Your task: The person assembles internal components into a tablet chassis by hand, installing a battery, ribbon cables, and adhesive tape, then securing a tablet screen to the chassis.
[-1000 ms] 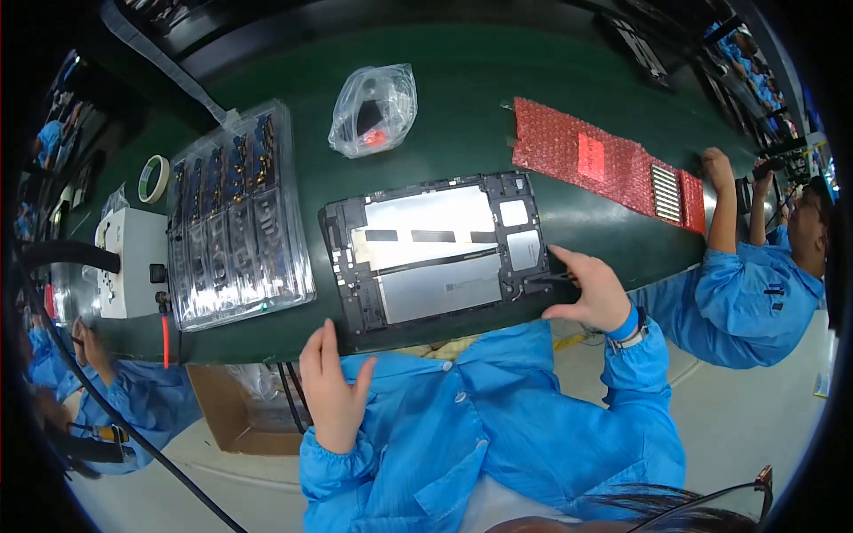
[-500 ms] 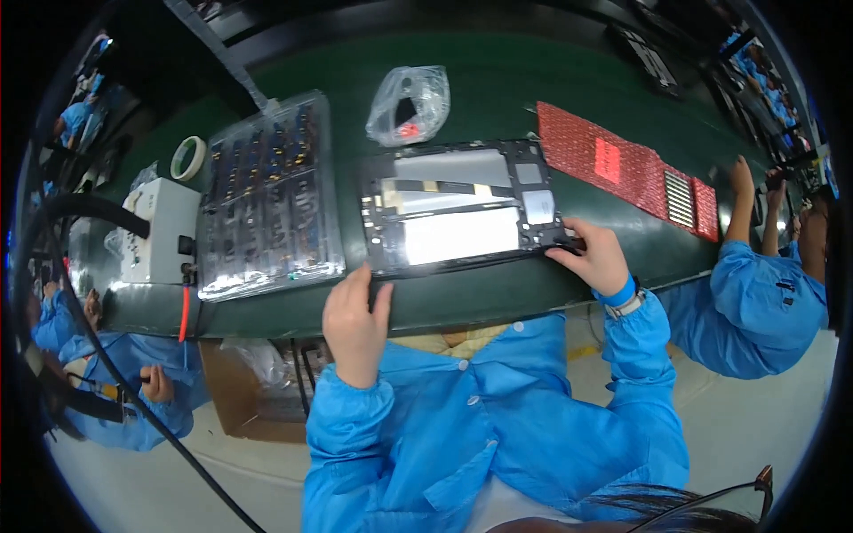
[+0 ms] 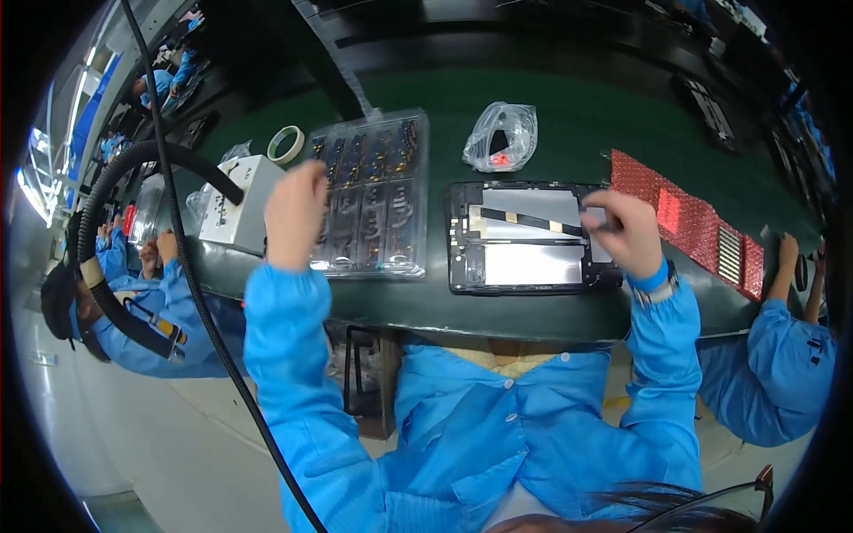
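A tablet housing (image 3: 538, 265) with its inside exposed lies flat on the green bench in front of me. It has a black frame and silver panels. Across it runs a black flex cable (image 3: 524, 219) with gold patches, slightly slanted. Over the housing's right end, my right hand (image 3: 629, 233) is closed, thumb and fingertips pinching at the cable's right end. My left hand (image 3: 296, 213) is raised by the left edge of a clear plastic tray (image 3: 410, 213) of small dark electronic parts. Its fingers look bent but are blurred, and I cannot tell whether they hold anything.
Left of the tray stand a white box (image 3: 238, 209) with a black hose (image 3: 191, 164) and a tape roll (image 3: 285, 145). A clear bag (image 3: 500, 138) lies beyond the housing. Red bubble wrap (image 3: 680, 213) is at right. Co-workers sit at both sides.
My left hand has left the housing's near-left corner and moved up and left to the tray. My right hand has shifted from the near-right corner onto the flex cable's end. The view has turned left.
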Tool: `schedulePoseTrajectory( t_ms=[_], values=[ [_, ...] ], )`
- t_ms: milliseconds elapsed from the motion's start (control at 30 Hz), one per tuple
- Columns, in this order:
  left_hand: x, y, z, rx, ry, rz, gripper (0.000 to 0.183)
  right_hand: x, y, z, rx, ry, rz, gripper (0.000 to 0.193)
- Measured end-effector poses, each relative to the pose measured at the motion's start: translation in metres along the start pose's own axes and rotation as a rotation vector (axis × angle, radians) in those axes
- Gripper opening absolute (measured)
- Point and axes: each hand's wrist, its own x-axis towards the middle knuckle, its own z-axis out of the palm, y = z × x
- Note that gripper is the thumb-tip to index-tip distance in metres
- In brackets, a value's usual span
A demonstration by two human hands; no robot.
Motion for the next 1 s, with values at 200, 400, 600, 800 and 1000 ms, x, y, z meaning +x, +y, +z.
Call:
schedulePoseTrajectory(
  t_ms=[200, 400, 600, 800, 1000],
  values=[
    [0.072, -0.073, 0.05, 0.268, -0.126, 0.062, 0.017, 0.019, 0.052, 0.031, 0.141, 0.24, 0.1, 0.01],
    [0.092, -0.091, 0.08, 0.341, -0.201, 0.108, 0.021, 0.006, 0.073, 0.025, 0.179, 0.29, 0.132, 0.012],
    [0.089, -0.089, 0.088, 0.285, -0.265, 0.059, 0.017, 0.005, 0.07, 0.021, 0.128, 0.282, 0.141, 0.008],
    [0.082, -0.106, 0.091, 0.119, -0.218, 0.164, 0.016, 0.005, 0.07, 0.02, 0.107, 0.31, 0.123, 0.006],
    [0.085, -0.112, 0.061, 0.038, -0.097, 0.192, 0.016, 0.007, 0.075, 0.026, 0.132, 0.345, 0.108, 0.006]
  ],
)
